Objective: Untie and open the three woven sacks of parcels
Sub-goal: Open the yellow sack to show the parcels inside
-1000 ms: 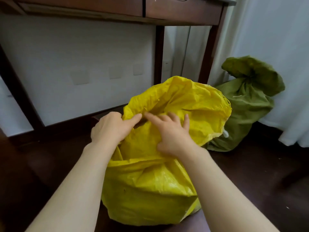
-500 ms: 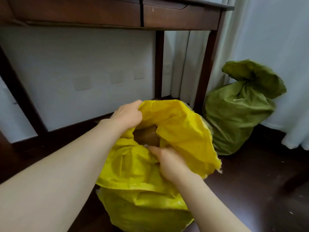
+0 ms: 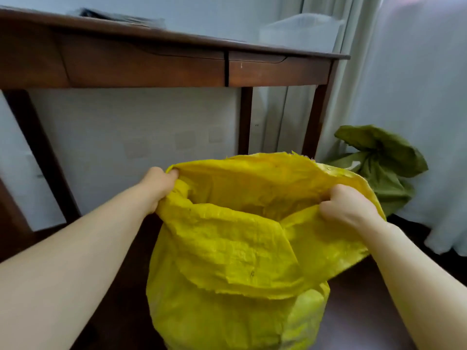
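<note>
A yellow woven sack [image 3: 237,263] stands on the dark floor right in front of me, its mouth pulled wide. My left hand [image 3: 158,185] grips the left edge of the sack's rim. On the right edge of the rim my right hand [image 3: 346,207] is clenched on the fabric. The near rim is folded down outward. What lies inside the sack is hidden by folds. A green woven sack [image 3: 379,165] sits behind it at the right, its neck still gathered and tied.
A dark wooden desk [image 3: 177,61] with drawers stands against the white wall ahead, its legs close behind the yellow sack. Pale curtains [image 3: 417,97] hang at the right down to the dark wooden floor [image 3: 353,311]. A clear plastic box [image 3: 300,34] rests on the desk.
My hands have moved apart to opposite sides of the yellow sack's rim and stretched its mouth wide. The view has tilted up, showing the desk top.
</note>
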The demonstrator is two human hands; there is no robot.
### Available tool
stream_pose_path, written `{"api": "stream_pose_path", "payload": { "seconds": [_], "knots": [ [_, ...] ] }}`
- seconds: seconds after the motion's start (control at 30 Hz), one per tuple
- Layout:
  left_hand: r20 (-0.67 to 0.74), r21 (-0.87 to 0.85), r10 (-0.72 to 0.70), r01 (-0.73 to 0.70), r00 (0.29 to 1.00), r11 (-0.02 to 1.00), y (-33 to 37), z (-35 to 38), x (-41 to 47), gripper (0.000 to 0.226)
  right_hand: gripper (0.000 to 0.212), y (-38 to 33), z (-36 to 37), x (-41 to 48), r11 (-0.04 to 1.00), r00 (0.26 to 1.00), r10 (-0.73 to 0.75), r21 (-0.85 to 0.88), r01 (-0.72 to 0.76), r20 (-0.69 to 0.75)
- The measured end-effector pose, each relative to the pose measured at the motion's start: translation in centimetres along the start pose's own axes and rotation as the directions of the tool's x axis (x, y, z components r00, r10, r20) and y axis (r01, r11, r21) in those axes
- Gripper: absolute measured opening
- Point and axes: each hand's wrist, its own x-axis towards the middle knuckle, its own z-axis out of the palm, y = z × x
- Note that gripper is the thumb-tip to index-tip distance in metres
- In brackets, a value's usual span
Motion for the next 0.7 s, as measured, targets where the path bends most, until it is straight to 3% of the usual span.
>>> {"api": "stream_pose_path", "payload": {
  "seconds": [0.03,0.07,0.13,0.17,0.2,0.27,0.33,0.37,0.43,0.47,0.53,0.6,0.63,0.67,0.7],
  "knots": [
    [0.026,-0.034,0.011,-0.01,1.0,0.999,0.2,0.1,-0.2,0.046,0.019,-1.1,-0.1,-0.3,0.993,0.99,-0.095,0.063,0.102,-0.105],
    [0.06,-0.07,0.033,-0.029,0.998,0.997,0.6,0.2,-0.5,0.045,0.021,-2.7,0.0,-0.8,0.957,0.921,-0.242,0.085,0.279,-0.304],
    [0.119,-0.131,0.093,-0.077,0.989,0.988,1.3,0.4,-1.1,0.046,0.024,-6.3,0.1,-2.0,0.798,0.624,-0.494,-0.03,0.602,-0.605],
    [0.148,-0.165,0.124,-0.099,0.981,0.981,1.6,0.3,-1.4,0.046,0.029,-7.9,0.5,-2.2,0.743,0.539,-0.573,-0.114,0.66,-0.617],
    [0.19,-0.202,0.146,-0.107,0.971,0.974,1.7,0.2,-1.6,0.043,0.043,-9.1,1.0,-1.9,0.74,0.573,-0.623,-0.165,0.652,-0.532],
    [0.288,-0.218,0.143,-0.081,0.947,0.973,1.9,-0.3,-2.2,0.036,0.086,-10.5,2.2,-0.6,0.813,0.786,-0.576,-0.256,0.522,-0.224],
    [0.337,-0.186,0.122,-0.061,0.934,0.981,1.8,-0.8,-2.4,0.038,0.097,-10.9,3.3,0.6,0.841,0.869,-0.489,-0.305,0.446,-0.076],
    [0.349,-0.164,0.107,-0.051,0.931,0.985,1.6,-1.1,-2.4,0.038,0.088,-11.0,3.7,1.1,0.857,0.881,-0.47,-0.261,0.444,-0.044],
    [0.389,-0.166,0.054,0.012,0.92,0.986,0.9,-1.7,-2.0,0.038,0.05,-10.7,4.2,1.8,0.891,0.891,-0.454,0.038,0.453,0.027],
    [0.412,-0.176,0.023,0.055,0.911,0.983,0.4,-1.9,-1.6,0.039,0.035,-10.5,4.1,2.2,0.892,0.897,-0.426,0.22,0.395,0.115],
    [0.4,-0.097,-0.016,0.06,0.917,0.994,-0.8,-2.4,-1.2,0.039,0.031,-10.0,3.7,2.5,0.862,0.874,-0.358,0.478,0.172,0.33],
    [0.323,0.252,0.063,-0.15,0.944,0.956,-1.7,-2.3,-0.8,0.031,0.042,-9.7,3.3,2.6,0.835,0.856,-0.238,0.547,-0.06,0.458],
    [0.273,0.429,0.156,-0.265,0.949,0.863,-1.5,-2.0,-0.9,0.028,0.04,-9.7,3.4,2.7,0.812,0.861,-0.192,0.569,-0.131,0.472],
    [0.231,0.498,0.29,-0.369,0.929,0.785,-0.9,-1.6,-1.6,0.031,0.032,-9.9,3.4,2.7,0.787,0.873,-0.165,0.595,-0.164,0.459],
    [0.232,0.452,0.406,-0.468,0.884,0.759,0.0,-1.2,-2.2,0.036,0.032,-10.2,3.4,2.9,0.772,0.887,-0.153,0.613,-0.168,0.436]
  ]
}}
